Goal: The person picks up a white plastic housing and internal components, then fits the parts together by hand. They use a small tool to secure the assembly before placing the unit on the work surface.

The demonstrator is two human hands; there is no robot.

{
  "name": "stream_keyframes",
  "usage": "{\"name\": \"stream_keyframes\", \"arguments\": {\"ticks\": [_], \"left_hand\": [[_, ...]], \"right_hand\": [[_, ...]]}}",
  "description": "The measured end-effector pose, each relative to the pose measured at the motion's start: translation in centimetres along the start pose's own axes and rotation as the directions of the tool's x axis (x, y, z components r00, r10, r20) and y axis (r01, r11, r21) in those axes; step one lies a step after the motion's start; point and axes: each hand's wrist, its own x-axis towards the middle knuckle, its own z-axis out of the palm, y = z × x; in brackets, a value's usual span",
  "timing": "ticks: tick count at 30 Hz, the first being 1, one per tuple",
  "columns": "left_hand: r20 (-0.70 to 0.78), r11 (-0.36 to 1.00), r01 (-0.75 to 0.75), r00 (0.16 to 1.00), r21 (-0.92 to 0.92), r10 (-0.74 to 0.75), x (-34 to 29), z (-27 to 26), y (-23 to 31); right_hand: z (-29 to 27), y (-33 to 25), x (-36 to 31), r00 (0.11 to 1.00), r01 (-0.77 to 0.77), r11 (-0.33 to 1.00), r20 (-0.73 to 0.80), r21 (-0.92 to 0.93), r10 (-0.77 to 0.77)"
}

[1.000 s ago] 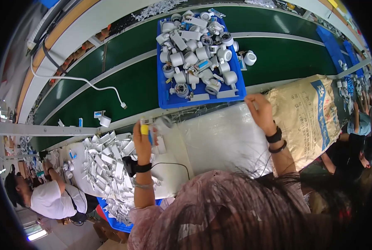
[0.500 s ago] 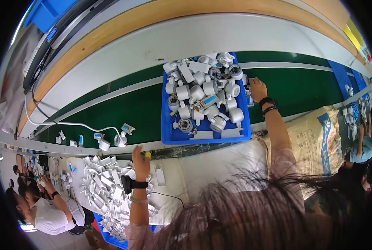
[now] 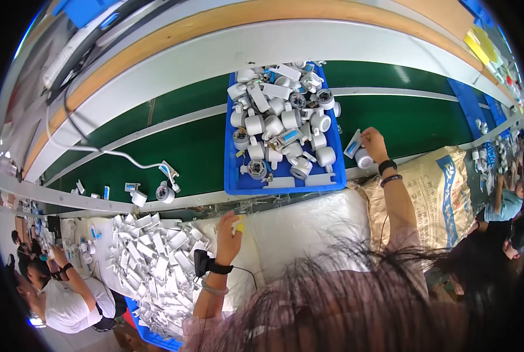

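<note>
Over the right side of the green belt, my right hand (image 3: 374, 145) pinches a flat white bracket with a blue strip (image 3: 353, 144). A round white camera housing (image 3: 363, 158) sits just below it, seemingly part of the same unit. My left hand (image 3: 229, 237), with a yellow cover on one finger, is raised over the pale padded work surface. Its fingers are apart and loosely bent, holding nothing I can see. A blue crate (image 3: 231, 176) heaped with white camera housings stands between the hands, farther away. Left of my left hand lies a pile of white plastic brackets (image 3: 150, 249).
Several camera units (image 3: 165, 192) and a white cable (image 3: 121, 157) lie on the belt (image 3: 185, 146) at left. A printed paper sack (image 3: 417, 190) lies beside my right forearm. A white ledge (image 3: 174, 73) runs along the back. Co-workers sit at both sides.
My right hand has come nearer from beside the crate, bringing the blue-striped bracket and housing into plain view. My left hand has moved right, away from the bracket pile.
</note>
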Motion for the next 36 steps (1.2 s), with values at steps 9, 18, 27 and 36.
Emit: {"name": "stream_keyframes", "arguments": {"ticks": [9, 18, 27, 36], "left_hand": [[0.166, 0.951, -0.304, 0.936, -0.052, 0.309, -1.4, 3.8, 11.9], [0.569, 0.955, -0.197, 0.77, -0.22, 0.29, -5.4, 3.2, 14.8], [0.768, 1.0, -0.019, 0.64, -0.003, 0.015, -7.8, 0.0, 18.5], [0.531, 0.889, -0.412, 0.717, -0.201, 0.452, -9.7, 2.1, 17.3]], "right_hand": [[-5.6, -15.2, -12.6, 0.981, 0.077, 0.827, 0.107, 0.557, -0.164], [-4.0, -25.3, -24.9, 0.851, -0.202, 0.605, 0.444, 0.771, -0.281], [-4.7, -23.8, -28.5, 0.405, -0.509, 0.639, 0.816, 0.577, -0.413], [-4.6, -23.8, -29.2, 0.355, -0.381, 0.736, 0.824, 0.559, -0.441]]}}
